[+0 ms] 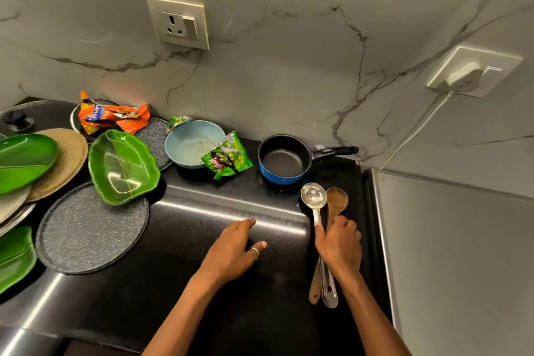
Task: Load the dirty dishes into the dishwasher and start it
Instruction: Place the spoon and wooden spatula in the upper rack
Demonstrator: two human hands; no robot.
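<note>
You hold two tools in one grip, and this is the main risk. The steel ladle and the wooden spoon lie side by side in your right hand, and the smooth metal handle may slide out past the wood if you tilt them downward while carrying. Their long handles stick out toward you behind the hand, so they may knock the edge of the counter when you turn. The two heads point at the blue saucepan just beyond them, and a push forward could bump it. The green wrapper lies partly in the blue bowl and could go into the machine with it if you do not take it out. The green leaf plate leans on other plates and may slip.

Your right hand is palm down, with the fingers curled around both handles near their middle. Your left hand is flat and relaxed over the counter and holds nothing. The dishwasher is not in view.
</note>
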